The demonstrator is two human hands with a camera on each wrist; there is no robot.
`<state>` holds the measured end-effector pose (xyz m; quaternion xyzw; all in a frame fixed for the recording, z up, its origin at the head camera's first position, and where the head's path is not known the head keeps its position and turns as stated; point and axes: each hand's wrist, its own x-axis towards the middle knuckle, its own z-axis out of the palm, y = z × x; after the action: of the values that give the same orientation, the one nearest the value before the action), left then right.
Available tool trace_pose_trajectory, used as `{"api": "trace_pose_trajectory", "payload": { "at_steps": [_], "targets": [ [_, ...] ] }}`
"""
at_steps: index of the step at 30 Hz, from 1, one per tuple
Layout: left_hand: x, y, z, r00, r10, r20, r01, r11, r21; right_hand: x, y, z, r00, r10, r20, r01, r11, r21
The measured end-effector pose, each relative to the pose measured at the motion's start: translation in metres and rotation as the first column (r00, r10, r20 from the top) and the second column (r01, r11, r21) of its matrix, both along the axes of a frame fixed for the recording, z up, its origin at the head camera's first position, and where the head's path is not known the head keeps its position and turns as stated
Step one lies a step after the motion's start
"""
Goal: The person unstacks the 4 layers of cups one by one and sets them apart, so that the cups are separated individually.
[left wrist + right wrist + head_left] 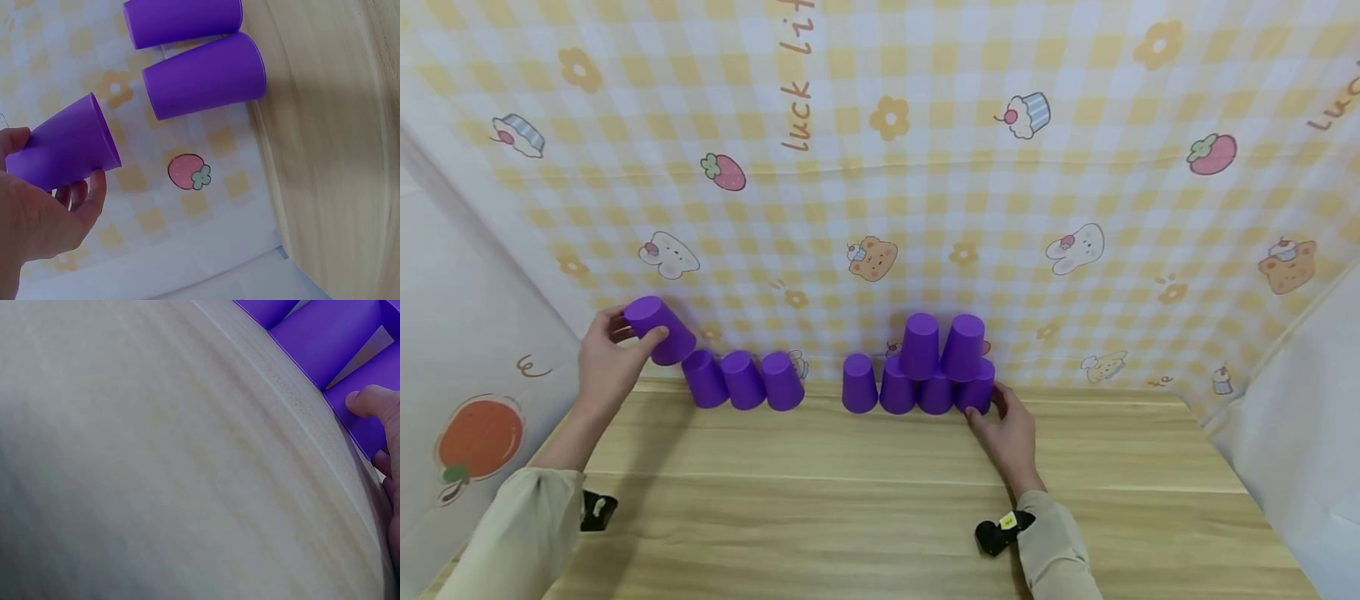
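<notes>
My left hand holds a purple cup raised and tilted, its base upward, above and left of three upside-down purple cups standing in a row. In the left wrist view, the thumb and fingers wrap this cup, and its open rim faces the standing cups. At the right, several inverted cups form a bottom row, with two more cups on top. My right hand grips the rightmost bottom cup between thumb and fingers; the right wrist view shows the thumb on this cup.
The cups stand on a wooden table along its back edge, close to a yellow checked cloth hanging behind. A gap separates the left row from the right stack. White cloth hangs at the left side.
</notes>
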<state>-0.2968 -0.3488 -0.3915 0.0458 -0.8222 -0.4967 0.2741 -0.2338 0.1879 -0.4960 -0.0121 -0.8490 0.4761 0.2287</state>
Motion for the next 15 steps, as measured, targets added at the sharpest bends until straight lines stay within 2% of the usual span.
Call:
{"api": "trace_pose_trajectory", "payload": {
  "at_steps": [1, 3, 6, 8, 11, 13, 14, 15],
  "targets": [
    [-0.004, -0.007, -0.004, 0.999, 0.027, 0.022, -0.026, 0.999, -0.025, 0.0, 0.0, 0.0, 1.0, -0.006, 0.004, 0.006, 1.0, 0.001],
    [-0.014, -0.021, -0.017, 0.997, 0.07, 0.019, -0.071, 0.997, 0.005, -0.001, 0.0, 0.0, 1.0, -0.005, 0.006, 0.005, 1.0, 0.002],
    [-0.014, -0.025, -0.019, 0.987, 0.158, 0.04, -0.159, 0.987, 0.015, -0.001, 0.0, 0.0, 1.0, -0.006, 0.009, 0.006, 1.0, 0.001],
    [-0.005, -0.016, -0.011, 0.976, 0.206, 0.067, -0.205, 0.979, -0.022, 0.0, 0.001, 0.0, 1.0, -0.003, 0.004, 0.003, 1.0, -0.003],
    [0.017, 0.004, 0.008, 0.958, 0.252, 0.134, -0.246, 0.967, -0.065, 0.0, 0.001, 0.0, 1.0, -0.006, -0.001, 0.006, 1.0, -0.009],
    [0.029, 0.014, 0.018, 0.948, 0.257, 0.188, -0.239, 0.964, -0.113, 0.0, 0.002, 0.0, 1.0, 0.0, -0.002, 0.0, 1.0, -0.013],
    [0.031, 0.014, 0.018, 0.943, 0.255, 0.211, -0.235, 0.965, -0.118, 0.0, 0.002, 0.0, 1.0, 0.004, -0.001, -0.004, 1.0, -0.014],
    [0.029, 0.009, 0.012, 0.945, 0.249, 0.212, -0.23, 0.967, -0.112, 0.0, 0.002, -0.001, 1.0, 0.001, 0.003, -0.001, 1.0, -0.014]
  ]
}}
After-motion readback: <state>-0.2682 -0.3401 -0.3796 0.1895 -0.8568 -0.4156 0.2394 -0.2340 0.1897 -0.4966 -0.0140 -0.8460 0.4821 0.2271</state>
